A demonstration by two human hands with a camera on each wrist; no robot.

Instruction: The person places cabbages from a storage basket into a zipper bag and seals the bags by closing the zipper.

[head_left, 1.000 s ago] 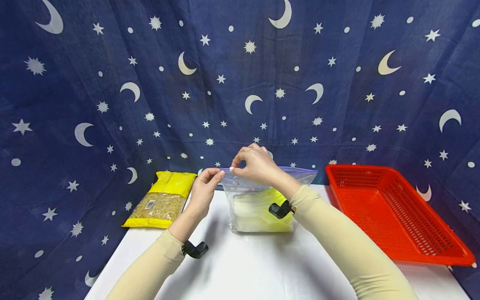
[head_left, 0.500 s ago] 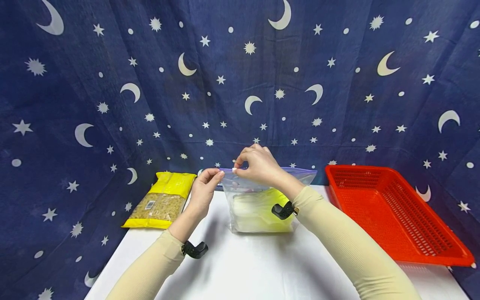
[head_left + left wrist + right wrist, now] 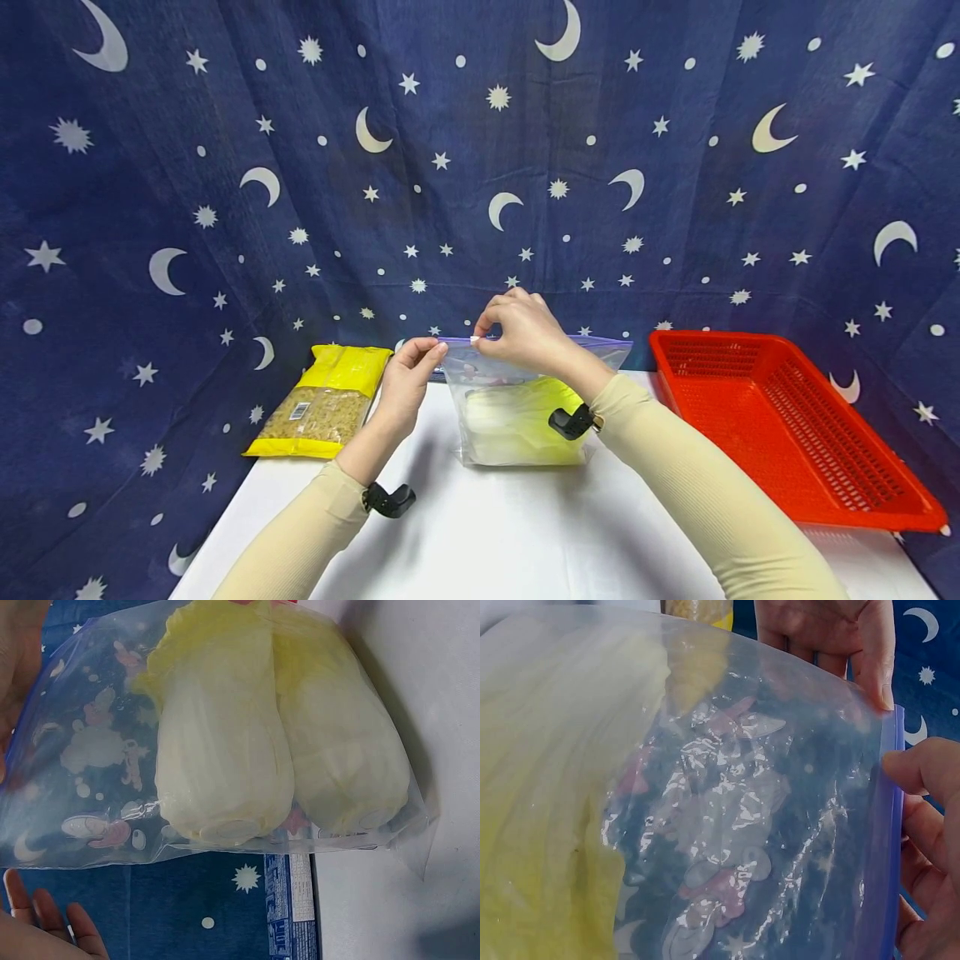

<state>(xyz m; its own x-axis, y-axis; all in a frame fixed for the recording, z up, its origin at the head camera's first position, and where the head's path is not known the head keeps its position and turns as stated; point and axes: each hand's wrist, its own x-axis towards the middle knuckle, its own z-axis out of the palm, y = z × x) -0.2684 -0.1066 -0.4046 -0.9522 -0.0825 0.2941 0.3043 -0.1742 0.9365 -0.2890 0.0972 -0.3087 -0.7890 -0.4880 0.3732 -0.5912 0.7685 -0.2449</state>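
A clear slider zip bag (image 3: 487, 371) with a purple top edge and printed figures stands upright on the white table. Inside it are two pale napa cabbages (image 3: 225, 742), white at the base and yellow at the leaves, side by side in the left wrist view. My left hand (image 3: 407, 379) pinches the bag's top left corner between thumb and index finger. Just right of it, my right hand (image 3: 525, 333) pinches the small white slider (image 3: 475, 339) on the purple edge. In the right wrist view, thumb and fingers sit on both sides of that edge.
On the left lies a yellow packet (image 3: 318, 404) with tan contents behind a see-through window. A red plastic basket (image 3: 757, 433) stands on the right. Behind the bag is a blue printed box (image 3: 289, 907), in front of a dark blue star-patterned curtain (image 3: 480, 167).
My right hand has moved a little to the right along the purple edge with the slider, widening the gap to my left hand. My left hand stays at the corner.
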